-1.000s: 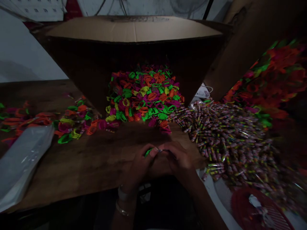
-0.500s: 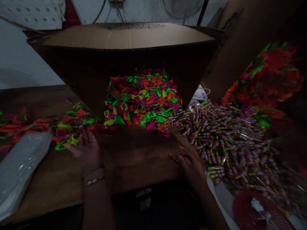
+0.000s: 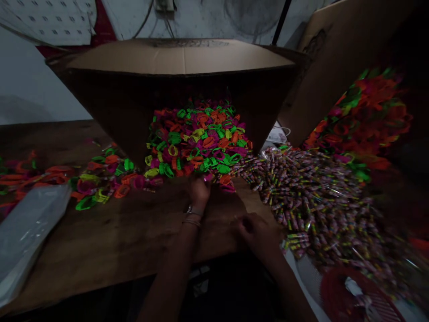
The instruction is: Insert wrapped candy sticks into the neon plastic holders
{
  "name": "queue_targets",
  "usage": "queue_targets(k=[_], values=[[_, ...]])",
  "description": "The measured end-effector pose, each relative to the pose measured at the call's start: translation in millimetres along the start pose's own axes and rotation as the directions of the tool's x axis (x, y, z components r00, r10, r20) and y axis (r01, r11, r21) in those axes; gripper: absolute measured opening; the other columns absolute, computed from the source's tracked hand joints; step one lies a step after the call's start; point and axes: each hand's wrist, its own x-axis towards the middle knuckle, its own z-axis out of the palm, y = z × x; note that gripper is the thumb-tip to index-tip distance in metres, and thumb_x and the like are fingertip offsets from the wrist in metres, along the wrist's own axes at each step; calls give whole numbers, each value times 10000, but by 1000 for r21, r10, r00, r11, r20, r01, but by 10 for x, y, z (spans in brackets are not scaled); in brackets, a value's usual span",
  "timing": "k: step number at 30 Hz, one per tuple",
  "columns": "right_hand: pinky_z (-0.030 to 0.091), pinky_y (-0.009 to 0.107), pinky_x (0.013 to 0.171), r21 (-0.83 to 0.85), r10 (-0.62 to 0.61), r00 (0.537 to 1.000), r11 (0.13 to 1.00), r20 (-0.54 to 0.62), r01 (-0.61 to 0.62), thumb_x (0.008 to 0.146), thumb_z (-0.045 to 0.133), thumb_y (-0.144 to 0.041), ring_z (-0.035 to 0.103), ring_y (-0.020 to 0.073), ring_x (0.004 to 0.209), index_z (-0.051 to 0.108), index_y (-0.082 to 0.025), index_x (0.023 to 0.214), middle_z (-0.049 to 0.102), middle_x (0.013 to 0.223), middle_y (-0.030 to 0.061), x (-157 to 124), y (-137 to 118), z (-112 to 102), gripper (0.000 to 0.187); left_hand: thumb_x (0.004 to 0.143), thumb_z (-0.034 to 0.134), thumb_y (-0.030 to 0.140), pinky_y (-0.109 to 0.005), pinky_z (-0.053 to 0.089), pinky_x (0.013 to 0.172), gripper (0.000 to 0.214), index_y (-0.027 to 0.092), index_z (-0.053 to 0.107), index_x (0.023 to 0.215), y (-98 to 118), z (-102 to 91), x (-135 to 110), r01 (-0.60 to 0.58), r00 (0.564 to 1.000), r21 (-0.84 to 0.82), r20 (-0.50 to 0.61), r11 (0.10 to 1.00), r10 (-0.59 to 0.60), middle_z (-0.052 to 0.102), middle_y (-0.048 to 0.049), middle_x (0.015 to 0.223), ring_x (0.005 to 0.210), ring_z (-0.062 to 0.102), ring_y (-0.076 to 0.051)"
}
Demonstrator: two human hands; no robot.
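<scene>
My left hand (image 3: 199,191) is at the front edge of a heap of bright plastic toy watches (image 3: 197,143) spilling from the carton. Its fingers are drawn together at a pink toy watch (image 3: 208,178); the fingertips are partly hidden. My right hand (image 3: 256,232) hovers low over the wooden table (image 3: 140,232) with curled fingers. A small wrapped candy (image 3: 236,218) pokes out at its fingertips, dim and blurred. To the right of this hand spreads a large pile of similar wrapped candies (image 3: 311,192).
An open cardboard carton (image 3: 181,60) lies on its side at the back. More toy watches (image 3: 89,185) are strewn left, beside a stack of clear plastic bags (image 3: 33,237). A red basket (image 3: 335,290) stands front right. Another heap of toy watches (image 3: 368,116) is far right.
My left hand has moved right, from the strewn toy watches to the heap before the carton, and its fingers have closed. My right hand has shifted slightly left and downward, curling more.
</scene>
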Motion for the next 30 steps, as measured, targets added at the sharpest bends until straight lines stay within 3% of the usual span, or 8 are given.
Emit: queue_targets(k=[3, 7, 11, 13, 17, 22, 25, 30], values=[[500, 291, 617, 417, 22, 997, 907, 70, -50, 710, 594, -270, 623, 187, 665, 647, -201, 785, 669, 727, 30, 2, -90, -84, 115, 699, 597, 171, -362, 433, 884, 81, 159, 649, 759, 40, -209, -105, -9, 997, -25, 71, 1000, 10, 699, -115, 902, 979, 613, -267], [499, 244, 609, 709, 43, 982, 685, 186, -164, 632, 715, -270, 607, 145, 658, 630, -204, 784, 647, 699, -11, -19, -299, -163, 186, 736, 533, 259, -273, 485, 725, 196, 147, 639, 856, 72, -478, -459, 48, 982, -167, 189, 985, -16, 688, -66, 853, 794, 637, -181], [518, 242, 675, 888, 72, 982, 420, 177, -190, 650, 760, -280, 624, 123, 710, 625, -232, 1034, 657, 801, -13, -53, -477, -78, 410, 666, 574, 257, -212, 440, 527, 189, 160, 611, 824, 94, -531, -847, 349, 839, -322, 526, 880, -140, 620, 5, 637, 545, 567, -118], [522, 233, 691, 912, 156, 978, 367, 134, -184, 655, 768, -292, 629, 118, 742, 626, -241, 1060, 652, 830, -15, -68, -511, 33, 433, 634, 597, 237, -213, 439, 513, 163, 168, 582, 781, 102, -483, -971, 403, 836, -328, 512, 854, -198, 595, 24, 606, 513, 549, -109], [543, 250, 690, 916, 366, 931, 373, 2, -148, 610, 800, -311, 644, 134, 756, 633, -205, 902, 654, 836, -7, -92, -508, 259, 352, 576, 648, 171, -255, 499, 672, 285, 159, 617, 859, 121, -393, -1100, 337, 928, -383, 291, 860, -234, 671, -31, 824, 735, 629, -156], [558, 264, 693, 967, 430, 902, 210, 38, -141, 627, 793, -342, 668, 133, 722, 604, -205, 874, 684, 778, -13, -125, -514, 333, 340, 669, 708, 272, -301, 461, 895, 591, 191, 563, 1236, 117, -463, -1182, 363, 899, -469, 403, 805, -170, 629, -93, 1209, 1069, 593, -219], [549, 247, 625, 952, 384, 922, 258, 56, -166, 651, 774, -351, 663, 136, 685, 622, -197, 824, 688, 761, -8, -121, -515, 251, 277, 679, 736, 348, -282, 484, 825, 538, 176, 613, 1173, 70, -536, -1198, 398, 869, -461, 467, 793, -164, 678, -82, 1073, 979, 613, -209], [521, 251, 622, 800, 208, 978, 592, -36, -97, 652, 742, -306, 646, 150, 680, 700, -199, 772, 707, 748, 11, -53, -478, -14, 166, 663, 767, 360, -209, 487, 609, 358, 169, 670, 950, 5, -603, -1231, 476, 794, -415, 582, 775, -176, 648, -27, 880, 740, 589, -132]])
